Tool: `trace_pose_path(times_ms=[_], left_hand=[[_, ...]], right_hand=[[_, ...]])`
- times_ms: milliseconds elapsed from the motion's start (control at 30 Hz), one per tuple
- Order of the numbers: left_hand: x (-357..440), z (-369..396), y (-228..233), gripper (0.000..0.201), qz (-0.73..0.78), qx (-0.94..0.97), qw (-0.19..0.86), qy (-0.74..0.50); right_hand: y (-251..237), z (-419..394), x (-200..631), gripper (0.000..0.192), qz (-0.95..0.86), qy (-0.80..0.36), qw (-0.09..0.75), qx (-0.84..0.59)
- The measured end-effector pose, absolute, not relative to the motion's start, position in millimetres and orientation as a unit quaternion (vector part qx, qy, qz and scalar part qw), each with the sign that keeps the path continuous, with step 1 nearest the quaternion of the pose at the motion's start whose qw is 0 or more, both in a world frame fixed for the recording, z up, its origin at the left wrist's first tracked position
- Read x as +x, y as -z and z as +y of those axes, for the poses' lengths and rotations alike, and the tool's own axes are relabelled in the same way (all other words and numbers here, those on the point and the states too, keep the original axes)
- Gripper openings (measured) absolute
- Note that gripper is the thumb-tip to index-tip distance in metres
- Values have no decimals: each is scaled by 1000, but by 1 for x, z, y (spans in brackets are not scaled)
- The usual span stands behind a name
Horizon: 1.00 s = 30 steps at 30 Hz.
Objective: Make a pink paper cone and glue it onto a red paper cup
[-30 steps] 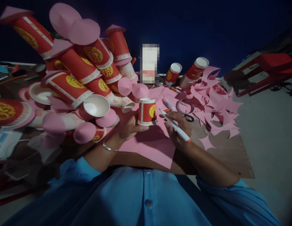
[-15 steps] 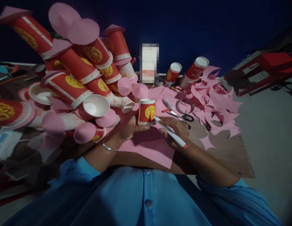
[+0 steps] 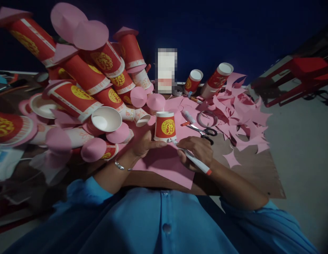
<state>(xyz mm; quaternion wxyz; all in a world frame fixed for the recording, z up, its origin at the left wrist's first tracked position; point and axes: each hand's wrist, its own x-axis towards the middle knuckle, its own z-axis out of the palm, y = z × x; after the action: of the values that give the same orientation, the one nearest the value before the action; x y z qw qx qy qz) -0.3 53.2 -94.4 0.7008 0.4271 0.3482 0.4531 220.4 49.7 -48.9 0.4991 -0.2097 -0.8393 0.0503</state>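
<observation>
Head view: curled left hand (image 3: 145, 144) grips inverted red-and-white paper cup (image 3: 168, 127); right hand (image 3: 198, 148), closed round white, red-ended marker (image 3: 197, 162), has lowered tip to cup's bottom rim, apparently now worked.

stacked cups (image 3: 84, 72) wall off the left, scissors (image 3: 203, 132) and pink scraps (image 3: 240, 114) the right; nearer than the held cup (image 3: 164, 126), the pink sheet (image 3: 173, 171) is passable.

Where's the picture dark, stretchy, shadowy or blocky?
Head view: dark blue background nearly black; red-and-yellow paper cup at left edge stretched, held red paper cup with round yellow emblem hardly so; flat pink paper sheet partly shadowed; pale upright rectangle pixelated beyond recognition.
</observation>
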Motion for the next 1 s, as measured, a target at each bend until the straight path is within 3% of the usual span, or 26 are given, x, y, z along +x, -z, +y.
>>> trace_pose_path(times_ms=[1000], left_hand=[[2, 53, 91, 70, 329, 432, 710, -448]], right_hand=[[45, 48, 218, 12, -850, -50, 478, -215]])
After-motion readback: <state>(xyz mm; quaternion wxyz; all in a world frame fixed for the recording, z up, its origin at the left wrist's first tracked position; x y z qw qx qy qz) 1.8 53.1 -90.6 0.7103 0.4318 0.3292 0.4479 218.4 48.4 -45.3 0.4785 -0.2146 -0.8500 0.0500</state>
